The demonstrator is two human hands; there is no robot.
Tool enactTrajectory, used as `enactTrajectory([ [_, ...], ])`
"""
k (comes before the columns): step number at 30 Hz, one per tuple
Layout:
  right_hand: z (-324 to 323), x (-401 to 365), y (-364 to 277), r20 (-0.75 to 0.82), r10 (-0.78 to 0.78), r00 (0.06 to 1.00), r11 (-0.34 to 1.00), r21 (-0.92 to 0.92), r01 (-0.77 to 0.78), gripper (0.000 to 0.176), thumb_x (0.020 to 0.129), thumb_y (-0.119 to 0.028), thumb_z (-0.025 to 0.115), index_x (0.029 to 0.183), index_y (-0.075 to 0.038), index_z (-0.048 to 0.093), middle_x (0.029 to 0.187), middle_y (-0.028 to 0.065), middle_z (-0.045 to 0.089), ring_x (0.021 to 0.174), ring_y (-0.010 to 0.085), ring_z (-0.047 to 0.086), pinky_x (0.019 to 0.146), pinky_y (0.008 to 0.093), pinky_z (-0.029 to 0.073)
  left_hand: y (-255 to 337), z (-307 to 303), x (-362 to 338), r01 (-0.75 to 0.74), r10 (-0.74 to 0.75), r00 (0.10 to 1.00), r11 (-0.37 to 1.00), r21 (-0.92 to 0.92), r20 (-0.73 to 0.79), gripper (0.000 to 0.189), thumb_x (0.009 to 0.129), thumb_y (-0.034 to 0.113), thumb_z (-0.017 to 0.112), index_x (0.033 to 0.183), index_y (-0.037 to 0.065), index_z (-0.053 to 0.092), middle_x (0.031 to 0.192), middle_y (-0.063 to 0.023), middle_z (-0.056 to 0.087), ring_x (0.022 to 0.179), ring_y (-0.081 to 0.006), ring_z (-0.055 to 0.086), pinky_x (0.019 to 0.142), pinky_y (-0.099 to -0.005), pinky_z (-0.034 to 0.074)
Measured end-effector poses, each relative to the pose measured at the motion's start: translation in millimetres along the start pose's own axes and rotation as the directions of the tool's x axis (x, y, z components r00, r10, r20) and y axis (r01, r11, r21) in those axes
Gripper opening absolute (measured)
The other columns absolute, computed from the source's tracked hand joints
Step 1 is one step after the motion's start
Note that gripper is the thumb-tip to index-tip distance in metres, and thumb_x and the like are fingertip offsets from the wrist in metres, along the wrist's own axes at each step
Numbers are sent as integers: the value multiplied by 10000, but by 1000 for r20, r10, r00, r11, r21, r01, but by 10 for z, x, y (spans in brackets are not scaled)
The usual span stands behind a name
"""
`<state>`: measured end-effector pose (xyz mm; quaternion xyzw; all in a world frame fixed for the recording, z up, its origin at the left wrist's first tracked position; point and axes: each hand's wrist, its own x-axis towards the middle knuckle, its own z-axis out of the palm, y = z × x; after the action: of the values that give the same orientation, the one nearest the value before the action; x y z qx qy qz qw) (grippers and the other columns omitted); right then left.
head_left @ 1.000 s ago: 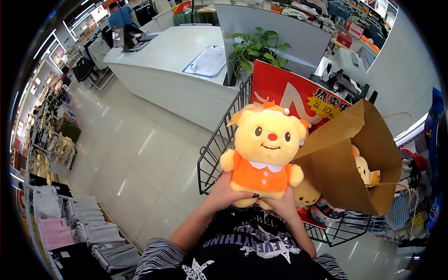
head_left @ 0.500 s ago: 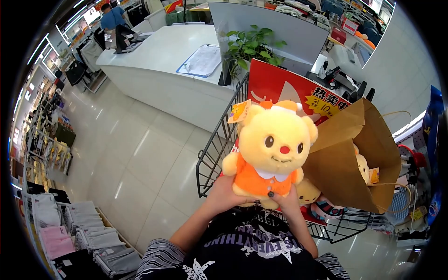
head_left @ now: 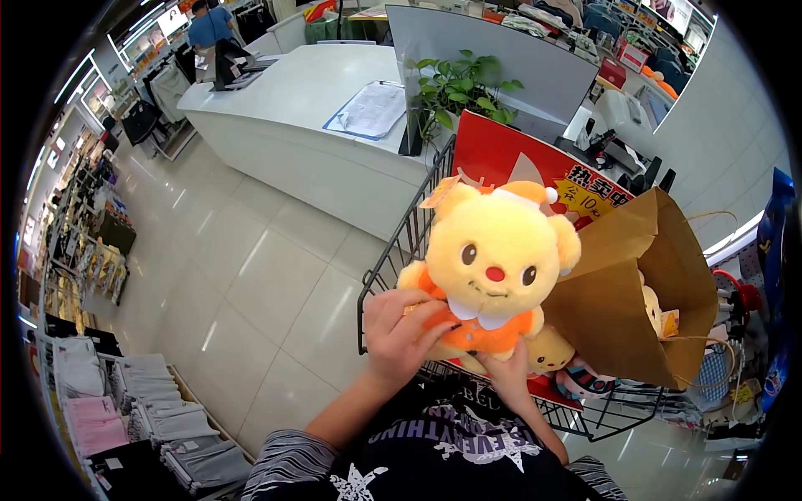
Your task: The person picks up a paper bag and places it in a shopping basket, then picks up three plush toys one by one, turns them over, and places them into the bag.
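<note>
A yellow plush bear with an orange outfit, a white collar and a small orange-and-white hat faces me above the wire basket. My right hand grips it from below, at its leg. At the bear's side, my left hand has its fingers bent and closed on its arm and outfit; what lies exactly under the fingertips is partly hidden. From one ear hangs an orange tag. Behind it in the basket are another plush toy and a brown paper bag holding a light-coloured plush.
A red sign stands at the basket's back. Beyond it is a white counter with a clipboard and a potted plant. Folded clothes lie at lower left. A person in blue stands far off.
My left hand has moved from the bear's lower body up to its side, fingers now curled at its arm. The bear has tilted slightly, and its ear tag has turned.
</note>
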<state>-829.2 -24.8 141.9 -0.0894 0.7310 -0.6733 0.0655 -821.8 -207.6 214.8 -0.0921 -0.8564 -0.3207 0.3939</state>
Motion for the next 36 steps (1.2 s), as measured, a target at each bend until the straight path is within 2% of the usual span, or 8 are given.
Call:
enactTrajectory([
  [9,49,-32,-77,39,50,998,967,250,-59,487,721,-95,689,1101,46,419,1069,112,541,973,170,518,860,303,401,-6,-12,-42,5,-14,999,973,-232,-38,127,656,-18,621,762,50,604,784,-43,571,693,-192,510,651,-290,379],
  [15,71,-62,-53,81,42,996,978,202,-58,517,728,-93,682,1132,43,391,1093,117,525,989,173,514,861,302,404,0,-33,-2,66,-53,998,866,-496,41,89,734,-37,546,799,19,572,842,-97,584,750,-191,549,678,-259,441],
  [17,71,-72,-54,81,57,995,971,226,-74,524,724,-99,687,1132,43,391,1092,118,526,995,174,513,862,301,405,-62,-5,-64,233,-113,971,656,-718,211,75,779,-34,497,831,-2,540,902,-116,577,789,-194,559,718,-269,440],
  [22,-2,-61,31,87,64,994,984,160,-78,533,708,-106,699,1127,36,401,1094,116,525,1012,174,509,868,300,405,-77,42,-50,390,-145,919,474,-789,366,81,823,-31,435,852,-19,509,891,-111,568,808,-171,551,758,-270,428],
  [26,-65,-34,24,196,179,964,903,355,-240,548,686,-78,704,1142,18,417,1091,105,533,1015,176,512,881,312,407,-84,94,-71,495,-86,867,244,-834,490,90,838,-36,413,864,-20,498,868,-98,556,826,-158,545,784,-271,424],
  [30,-108,10,106,267,293,918,716,575,-396,580,672,-41,697,1176,-13,412,1109,92,529,1021,188,516,889,329,414,-1,150,-112,517,-32,848,271,-812,530,99,832,-58,413,866,-20,497,892,-97,546,834,-163,547,773,-268,433],
  [34,-45,16,120,189,235,953,711,635,-302,563,687,-23,675,1183,-32,410,1133,89,511,1025,197,516,886,332,418,2,138,-61,504,-17,845,362,-785,535,95,817,-51,437,866,-14,509,867,-93,552,828,-163,553,752,-258,433],
  [36,-13,22,67,80,286,955,739,616,-273,530,709,-1,642,1183,-29,408,1139,94,501,1021,194,515,886,331,419,-35,92,36,366,51,857,641,-675,513,90,797,-37,466,853,-3,528,824,-82,561,792,-167,563,718,-251,435],
])
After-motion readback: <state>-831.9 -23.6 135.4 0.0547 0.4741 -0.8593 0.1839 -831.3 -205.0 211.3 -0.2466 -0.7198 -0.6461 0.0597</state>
